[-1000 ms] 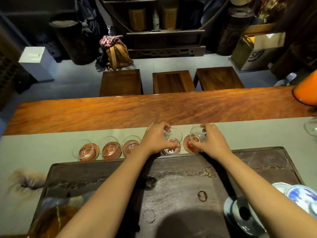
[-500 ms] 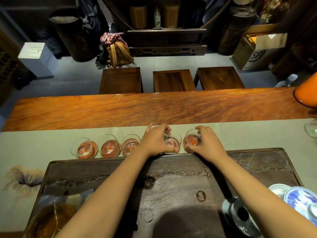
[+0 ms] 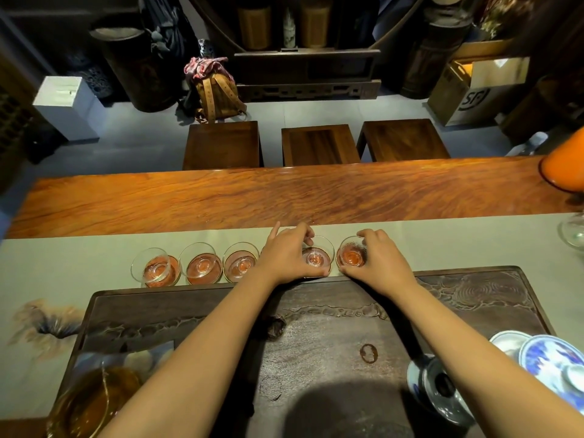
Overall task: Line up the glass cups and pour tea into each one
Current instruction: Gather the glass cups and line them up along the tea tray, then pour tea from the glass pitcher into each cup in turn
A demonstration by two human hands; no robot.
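While three glass cups (image 3: 202,263) are sitting in a row on the grey runner (image 3: 79,248), my left hand (image 3: 286,257) is gripping a fourth cup (image 3: 317,256). My right hand (image 3: 376,263) is clasping the fifth cup (image 3: 350,256) beside it.

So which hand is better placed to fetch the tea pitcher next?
Left. The tea pitcher sits at the near-left corner, on the left hand's side; the right hand would have to cross over.
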